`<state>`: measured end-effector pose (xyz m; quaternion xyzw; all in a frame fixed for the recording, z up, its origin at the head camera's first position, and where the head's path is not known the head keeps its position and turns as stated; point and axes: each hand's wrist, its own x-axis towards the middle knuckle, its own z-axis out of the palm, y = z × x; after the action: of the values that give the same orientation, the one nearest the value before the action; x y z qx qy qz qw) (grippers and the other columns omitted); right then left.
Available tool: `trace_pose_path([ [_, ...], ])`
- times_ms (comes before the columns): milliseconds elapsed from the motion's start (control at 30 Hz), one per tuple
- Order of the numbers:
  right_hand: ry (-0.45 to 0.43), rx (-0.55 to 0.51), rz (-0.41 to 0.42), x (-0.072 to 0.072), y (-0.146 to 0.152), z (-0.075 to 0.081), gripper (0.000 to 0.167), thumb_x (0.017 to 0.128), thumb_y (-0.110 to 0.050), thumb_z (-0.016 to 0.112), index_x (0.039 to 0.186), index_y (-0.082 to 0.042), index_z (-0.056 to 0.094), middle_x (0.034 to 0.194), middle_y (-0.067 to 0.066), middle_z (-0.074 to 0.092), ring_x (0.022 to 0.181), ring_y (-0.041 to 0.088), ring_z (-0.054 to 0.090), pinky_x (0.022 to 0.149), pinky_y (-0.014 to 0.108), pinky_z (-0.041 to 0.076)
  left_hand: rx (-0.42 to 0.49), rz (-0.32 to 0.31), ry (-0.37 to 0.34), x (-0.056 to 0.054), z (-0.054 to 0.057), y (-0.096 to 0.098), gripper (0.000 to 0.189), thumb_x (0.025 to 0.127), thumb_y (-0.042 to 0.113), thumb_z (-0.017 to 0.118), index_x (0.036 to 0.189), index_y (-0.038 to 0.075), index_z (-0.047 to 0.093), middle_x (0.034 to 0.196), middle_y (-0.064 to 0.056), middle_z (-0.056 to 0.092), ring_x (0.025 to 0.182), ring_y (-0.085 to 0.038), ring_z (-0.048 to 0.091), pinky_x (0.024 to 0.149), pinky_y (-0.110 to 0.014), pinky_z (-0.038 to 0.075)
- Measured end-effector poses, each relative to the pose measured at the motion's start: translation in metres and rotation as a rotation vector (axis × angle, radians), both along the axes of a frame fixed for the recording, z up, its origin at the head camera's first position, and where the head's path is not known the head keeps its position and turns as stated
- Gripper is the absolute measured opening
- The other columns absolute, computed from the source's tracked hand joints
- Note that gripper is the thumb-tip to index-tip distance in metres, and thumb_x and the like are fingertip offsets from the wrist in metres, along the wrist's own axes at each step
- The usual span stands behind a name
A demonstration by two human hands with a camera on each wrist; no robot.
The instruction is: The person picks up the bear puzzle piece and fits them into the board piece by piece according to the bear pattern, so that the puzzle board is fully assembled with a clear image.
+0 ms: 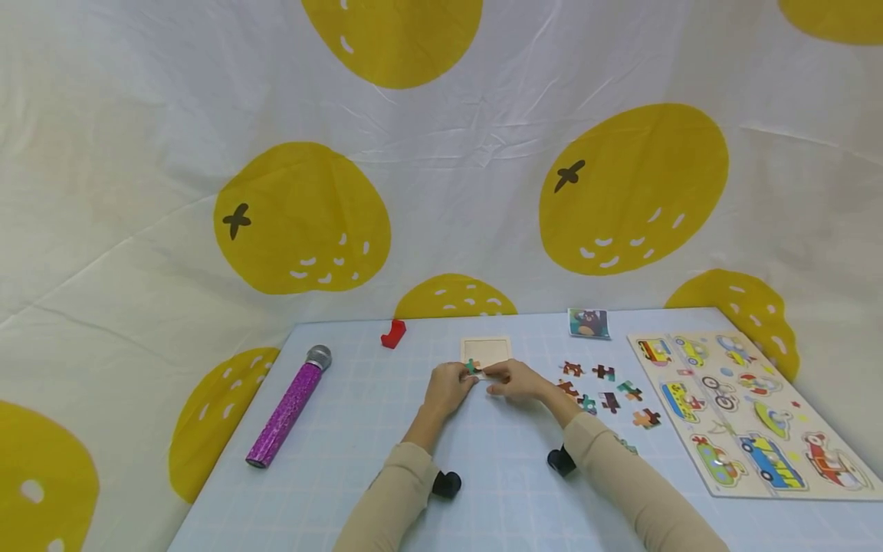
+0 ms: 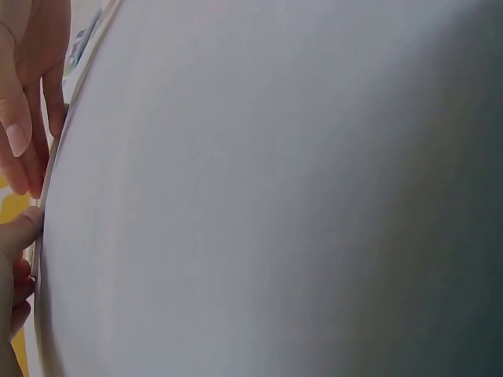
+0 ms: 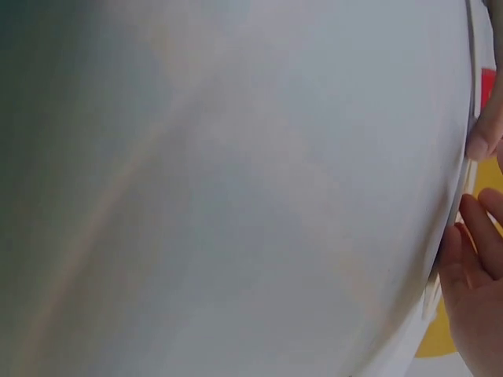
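Observation:
A small pale wooden puzzle tray (image 1: 486,350) lies on the table in the head view. At its lower left corner sits a green and orange jigsaw piece (image 1: 472,366). My left hand (image 1: 447,389) has curled fingers right at this piece, thumb by the tray's near edge. From the other side, my right hand (image 1: 516,380) reaches in with its index finger close to the piece, the other fingers loosely extended. In the left wrist view my left hand (image 2: 16,259) shows only at the edge. Likewise, the right wrist view catches my right hand (image 3: 475,294) with relaxed fingers.
Several loose jigsaw pieces (image 1: 609,402) are scattered right of the tray. Beyond them lie a picture card (image 1: 589,323) and a large wooden vehicle board (image 1: 752,414). Leftward are a red block (image 1: 393,334) and a glittery purple microphone (image 1: 286,414). A patterned curtain (image 1: 476,199) hangs behind.

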<state>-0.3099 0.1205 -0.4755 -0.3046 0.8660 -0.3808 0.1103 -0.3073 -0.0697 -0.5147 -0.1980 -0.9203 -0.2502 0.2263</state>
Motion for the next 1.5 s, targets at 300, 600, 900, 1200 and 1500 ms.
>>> trace_pose_path([
  [300, 0.118, 0.032, -0.164, -0.010, -0.017, -0.001, 0.034, 0.085, 0.001, 0.061, 0.118, 0.009, 0.060, 0.116, 0.024, 0.061, 0.096, 0.033, 0.062, 0.083, 0.043, 0.052, 0.007, 0.032, -0.028, -0.007, -0.004, 0.000, 0.039, 0.074, 0.025, 0.081, 0.100, -0.003, 0.071, 0.106, -0.019, 0.066, 0.104, -0.033, 0.058, 0.090, -0.045, 0.047],
  [600, 0.198, 0.094, -0.200, -0.026, -0.032, -0.010, 0.030, 0.082, 0.006, 0.061, 0.111, 0.005, 0.066, 0.115, 0.022, 0.062, 0.105, 0.036, 0.059, 0.089, 0.048, 0.047, -0.069, 0.058, -0.056, -0.009, -0.001, 0.007, 0.042, 0.077, 0.036, 0.077, 0.100, 0.001, 0.073, 0.106, -0.012, 0.068, 0.100, -0.031, 0.059, 0.084, -0.048, 0.048],
  [900, 0.198, 0.145, -0.238, -0.026, -0.036, -0.009, 0.017, 0.084, 0.002, 0.066, 0.100, 0.005, 0.070, 0.104, 0.017, 0.065, 0.102, 0.032, 0.061, 0.089, 0.042, 0.050, -0.054, 0.040, -0.125, -0.010, 0.000, 0.001, 0.043, 0.078, 0.035, 0.076, 0.104, 0.001, 0.072, 0.111, -0.010, 0.067, 0.104, -0.030, 0.056, 0.087, -0.049, 0.045],
  [1200, 0.117, 0.090, -0.313, -0.030, -0.031, -0.008, 0.016, 0.086, 0.001, 0.064, 0.099, 0.008, 0.070, 0.100, 0.019, 0.069, 0.100, 0.032, 0.063, 0.085, 0.040, 0.052, -0.068, 0.036, -0.153, -0.013, 0.000, 0.001, 0.040, 0.081, 0.031, 0.074, 0.109, 0.003, 0.070, 0.116, -0.010, 0.065, 0.107, -0.031, 0.055, 0.089, -0.048, 0.044],
  [1500, 0.183, 0.159, -0.228, -0.029, -0.032, -0.005, 0.013, 0.083, 0.002, 0.066, 0.095, 0.004, 0.072, 0.102, 0.016, 0.064, 0.100, 0.033, 0.060, 0.087, 0.043, 0.050, -0.077, 0.006, -0.115, -0.011, -0.002, 0.000, 0.037, 0.082, 0.028, 0.072, 0.110, 0.003, 0.070, 0.117, -0.011, 0.065, 0.105, -0.031, 0.055, 0.087, -0.049, 0.044],
])
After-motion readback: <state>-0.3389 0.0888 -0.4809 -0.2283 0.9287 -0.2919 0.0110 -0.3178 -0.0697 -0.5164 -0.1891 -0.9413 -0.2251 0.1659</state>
